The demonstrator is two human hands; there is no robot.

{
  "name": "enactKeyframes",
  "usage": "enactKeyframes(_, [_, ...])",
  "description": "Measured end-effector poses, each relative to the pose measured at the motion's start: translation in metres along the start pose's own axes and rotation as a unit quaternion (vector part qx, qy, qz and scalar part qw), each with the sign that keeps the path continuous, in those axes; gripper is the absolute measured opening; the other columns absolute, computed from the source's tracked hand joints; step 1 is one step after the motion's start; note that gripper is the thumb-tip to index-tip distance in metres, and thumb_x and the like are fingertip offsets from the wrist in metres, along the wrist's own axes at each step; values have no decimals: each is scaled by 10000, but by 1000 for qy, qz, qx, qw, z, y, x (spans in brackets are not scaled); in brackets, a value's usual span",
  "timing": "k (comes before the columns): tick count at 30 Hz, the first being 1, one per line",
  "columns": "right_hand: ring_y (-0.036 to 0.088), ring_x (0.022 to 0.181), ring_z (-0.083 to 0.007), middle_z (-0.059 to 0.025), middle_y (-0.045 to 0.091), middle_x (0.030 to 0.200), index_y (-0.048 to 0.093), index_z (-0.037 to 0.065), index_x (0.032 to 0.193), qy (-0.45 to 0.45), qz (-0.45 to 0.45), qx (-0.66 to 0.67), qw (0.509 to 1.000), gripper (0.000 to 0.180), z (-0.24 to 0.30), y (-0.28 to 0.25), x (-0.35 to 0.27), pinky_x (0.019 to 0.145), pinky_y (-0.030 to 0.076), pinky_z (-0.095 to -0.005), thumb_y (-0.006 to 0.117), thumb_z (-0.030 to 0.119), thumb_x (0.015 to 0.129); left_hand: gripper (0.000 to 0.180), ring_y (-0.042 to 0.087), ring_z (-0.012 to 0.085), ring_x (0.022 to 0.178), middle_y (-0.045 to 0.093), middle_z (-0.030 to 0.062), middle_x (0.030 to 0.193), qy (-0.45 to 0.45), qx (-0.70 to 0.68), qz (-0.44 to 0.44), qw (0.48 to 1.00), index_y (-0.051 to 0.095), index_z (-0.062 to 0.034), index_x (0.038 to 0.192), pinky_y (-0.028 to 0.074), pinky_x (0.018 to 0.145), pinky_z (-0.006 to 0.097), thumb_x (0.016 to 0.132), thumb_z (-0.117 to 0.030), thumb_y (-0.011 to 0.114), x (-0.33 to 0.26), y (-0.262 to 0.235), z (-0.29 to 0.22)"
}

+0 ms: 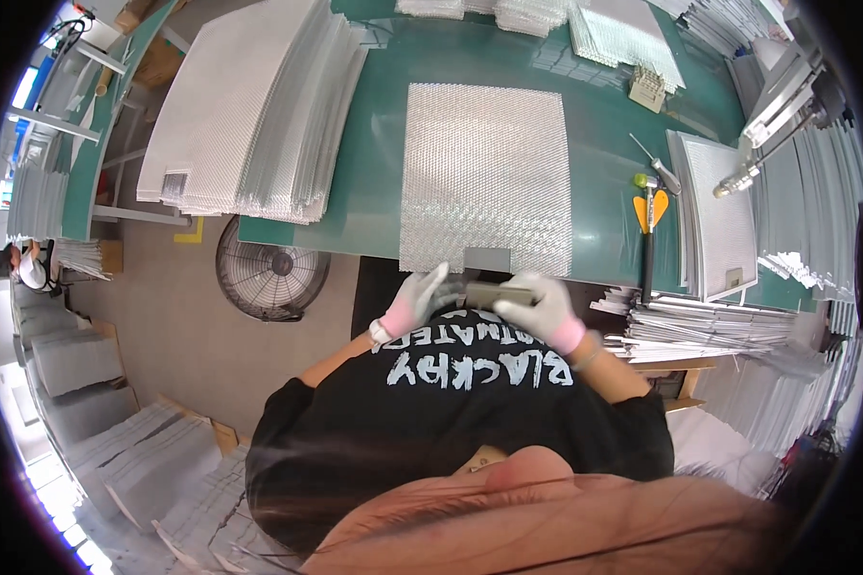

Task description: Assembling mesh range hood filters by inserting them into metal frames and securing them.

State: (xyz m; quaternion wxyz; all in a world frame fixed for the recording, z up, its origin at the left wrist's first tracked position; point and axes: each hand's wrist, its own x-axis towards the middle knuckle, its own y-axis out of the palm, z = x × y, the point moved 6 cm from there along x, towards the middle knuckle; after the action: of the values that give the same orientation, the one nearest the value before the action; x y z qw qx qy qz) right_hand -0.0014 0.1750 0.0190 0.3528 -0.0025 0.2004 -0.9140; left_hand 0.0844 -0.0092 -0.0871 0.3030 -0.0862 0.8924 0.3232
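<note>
A silvery mesh panel point(486, 172) lies flat on the green table in front of me, its near edge reaching the table's front edge. Near the middle of that edge it has a small grey rectangle point(487, 258); I cannot tell if this is a patch or a notch. Both hands wear white gloves with pink cuffs. My right hand point(539, 309) grips a dark olive-grey rectangular block point(489, 296) just below the panel. My left hand point(419, 296), fingers stretched out, is by the panel's near left corner, beside the block's left end and apparently holding nothing.
A tall stack of mesh panels point(230, 105) stands on the left. At right lie an orange-handled tool point(650, 211), a screwdriver point(664, 175) and more framed panels point(717, 211). A metal arm point(772, 125) reaches in there. A floor fan point(271, 268) stands below left.
</note>
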Motion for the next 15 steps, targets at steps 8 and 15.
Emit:
enactKeyframes(8, [375, 521, -38, 37, 513, 690, 613, 22, 968, 181, -74, 436, 879, 166, -91, 78, -4, 479, 312, -209, 578, 184, 970, 324, 610, 297, 1040, 593, 221, 1143, 39, -72, 13, 997, 541, 77, 1159, 505, 899, 416, 1000, -205, 526, 6, 0, 13])
enactKeyframes(15, [373, 515, -42, 37, 523, 675, 638, 27, 944, 177, -87, 422, 885, 159, -95, 73, -6, 483, 323, -215, 584, 176, 945, 359, 609, 297, 1038, 592, 214, 1147, 57, -82, 12, 995, 537, 96, 1156, 502, 910, 424, 1020, -231, 479, 10, -4, 24])
